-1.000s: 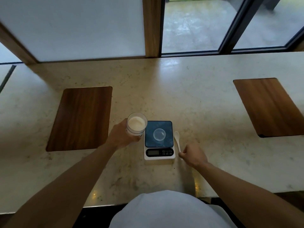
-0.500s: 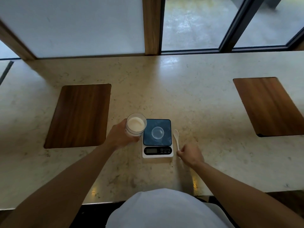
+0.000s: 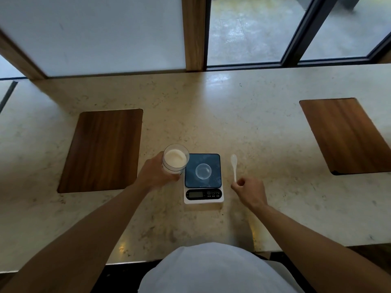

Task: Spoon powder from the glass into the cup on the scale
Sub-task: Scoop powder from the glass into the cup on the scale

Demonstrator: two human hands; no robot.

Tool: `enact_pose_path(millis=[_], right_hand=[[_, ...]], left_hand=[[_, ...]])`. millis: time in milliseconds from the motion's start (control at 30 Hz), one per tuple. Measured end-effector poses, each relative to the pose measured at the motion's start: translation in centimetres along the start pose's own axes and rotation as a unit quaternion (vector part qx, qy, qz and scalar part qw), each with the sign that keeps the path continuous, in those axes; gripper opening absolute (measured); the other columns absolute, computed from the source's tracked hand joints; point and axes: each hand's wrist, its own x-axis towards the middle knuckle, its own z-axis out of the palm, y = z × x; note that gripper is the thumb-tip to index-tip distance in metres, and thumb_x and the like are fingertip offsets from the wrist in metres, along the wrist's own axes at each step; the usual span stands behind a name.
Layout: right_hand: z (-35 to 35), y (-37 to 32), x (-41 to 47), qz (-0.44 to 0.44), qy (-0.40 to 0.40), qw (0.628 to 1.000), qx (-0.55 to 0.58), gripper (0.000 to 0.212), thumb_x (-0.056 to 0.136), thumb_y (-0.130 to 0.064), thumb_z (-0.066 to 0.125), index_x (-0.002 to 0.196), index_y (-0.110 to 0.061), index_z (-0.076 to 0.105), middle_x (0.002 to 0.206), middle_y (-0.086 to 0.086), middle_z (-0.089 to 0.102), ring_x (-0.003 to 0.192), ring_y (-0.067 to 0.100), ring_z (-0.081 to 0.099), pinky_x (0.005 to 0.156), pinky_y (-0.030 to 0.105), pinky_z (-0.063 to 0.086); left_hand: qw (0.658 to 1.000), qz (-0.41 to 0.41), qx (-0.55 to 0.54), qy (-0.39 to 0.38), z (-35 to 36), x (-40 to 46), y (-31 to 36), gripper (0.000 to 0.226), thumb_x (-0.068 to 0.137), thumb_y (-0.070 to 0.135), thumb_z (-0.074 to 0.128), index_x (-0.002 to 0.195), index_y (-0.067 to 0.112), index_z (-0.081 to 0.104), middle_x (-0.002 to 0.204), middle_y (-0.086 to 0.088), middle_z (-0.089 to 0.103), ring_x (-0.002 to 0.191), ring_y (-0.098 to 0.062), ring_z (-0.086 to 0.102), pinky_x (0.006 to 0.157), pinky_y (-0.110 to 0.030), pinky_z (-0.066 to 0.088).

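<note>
A clear glass (image 3: 175, 159) filled with white powder stands just left of the scale, and my left hand (image 3: 155, 174) is wrapped around its side. The white scale (image 3: 203, 195) has a dark blue weighing plate, and a small clear cup (image 3: 203, 171) sits in the middle of it. To the right of the scale, a white plastic spoon (image 3: 234, 164) points away from me. My right hand (image 3: 250, 192) pinches the near end of its handle.
The pale stone counter (image 3: 232, 123) has a wooden inset board at the left (image 3: 101, 151) and another at the right (image 3: 347, 134). A window wall with wooden posts runs along the far edge. My white-clad torso is at the near edge.
My right hand has shifted to the right, away from the scale, with the spoon handle in its fingers. The left hand stays on the glass.
</note>
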Motion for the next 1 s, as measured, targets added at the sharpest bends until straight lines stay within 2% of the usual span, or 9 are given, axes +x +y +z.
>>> enact_pose_path(millis=[100,233,367,467,600,667,767,900,1000], right_hand=[[-1.1,-1.2,0.5,-0.036,0.019,0.999,0.012,0.016,0.084,-0.028,0.074,0.075,-0.015,0.074,0.065,-0.002,0.068,0.057,0.011,0.064,0.058,0.026,0.055],[-2.3,-3.3,1.1,-0.098,0.029,0.995,0.020,0.013,0.086,-0.025,0.071,0.077,-0.016,0.074,0.064,-0.006,0.067,0.055,0.003,0.060,0.054,0.017,0.044],[-3.1,-5.3,1.1,-0.149,0.017,0.988,0.036,0.015,0.090,-0.023,0.068,0.082,-0.013,0.075,0.066,-0.004,0.070,0.055,0.005,0.064,0.057,0.022,0.054],[-3.6,-6.6,0.9,-0.195,0.010,0.979,0.054,0.014,0.092,-0.021,0.066,0.089,-0.011,0.075,0.069,-0.005,0.069,0.052,0.001,0.063,0.055,0.013,0.052],[-4.5,-8.3,0.4,-0.269,0.000,0.962,0.052,0.015,0.093,-0.019,0.065,0.097,-0.011,0.076,0.076,0.000,0.073,0.060,0.010,0.063,0.056,0.023,0.053],[-4.8,-9.1,0.1,-0.296,-0.006,0.954,0.050,0.016,0.093,-0.020,0.064,0.098,-0.010,0.076,0.076,-0.002,0.071,0.060,0.007,0.061,0.055,0.015,0.047],[-5.2,-10.1,-0.3,-0.316,0.007,0.947,0.050,0.015,0.093,-0.019,0.064,0.095,-0.009,0.075,0.072,-0.008,0.066,0.057,0.002,0.057,0.052,0.008,0.040],[-5.7,-11.1,-0.6,-0.320,0.045,0.944,0.069,0.014,0.092,-0.017,0.065,0.094,-0.006,0.074,0.075,-0.008,0.064,0.059,0.000,0.057,0.056,0.007,0.038],[-5.9,-11.5,-1.0,-0.342,0.037,0.937,0.063,0.013,0.092,-0.018,0.066,0.094,-0.007,0.073,0.075,-0.008,0.064,0.058,0.000,0.056,0.054,0.007,0.040]], left_hand=[[1.000,0.001,-0.001,0.001,-0.1,0.2,0.0,0.087,0.059,0.042,0.090,0.135,0.028,0.050,0.123,0.007,0.065,0.107,-0.014,0.060,0.089,-0.029,0.048],[1.000,0.001,-0.004,-0.001,-0.1,0.5,0.2,0.088,0.058,0.043,0.090,0.135,0.028,0.049,0.122,0.008,0.064,0.107,-0.013,0.059,0.089,-0.028,0.047],[1.000,0.002,-0.001,0.006,-0.2,0.6,0.5,0.086,0.057,0.046,0.088,0.133,0.029,0.050,0.117,0.011,0.063,0.103,-0.011,0.059,0.084,-0.025,0.044],[1.000,0.010,-0.002,0.009,-0.3,0.5,0.6,0.085,0.056,0.048,0.087,0.131,0.030,0.051,0.113,0.015,0.062,0.101,-0.011,0.060,0.082,-0.024,0.044],[1.000,0.016,0.001,0.004,-0.4,0.4,0.7,0.087,0.058,0.046,0.088,0.134,0.030,0.049,0.120,0.009,0.064,0.104,-0.012,0.060,0.085,-0.027,0.045],[1.000,0.015,0.004,0.002,-0.4,0.3,0.8,0.087,0.058,0.047,0.087,0.134,0.030,0.048,0.121,0.009,0.064,0.105,-0.012,0.060,0.086,-0.027,0.045],[1.000,0.015,0.006,0.005,-0.5,0.1,0.9,0.087,0.059,0.048,0.088,0.134,0.030,0.047,0.121,0.009,0.064,0.104,-0.011,0.059,0.086,-0.026,0.045],[1.000,0.006,0.006,0.010,-0.6,-0.1,1.0,0.085,0.059,0.048,0.086,0.133,0.030,0.048,0.120,0.009,0.064,0.103,-0.011,0.059,0.084,-0.025,0.044],[1.000,0.005,0.005,0.006,-0.8,-0.1,1.1,0.086,0.058,0.051,0.084,0.134,0.032,0.047,0.120,0.011,0.064,0.105,-0.010,0.060,0.086,-0.025,0.044]])
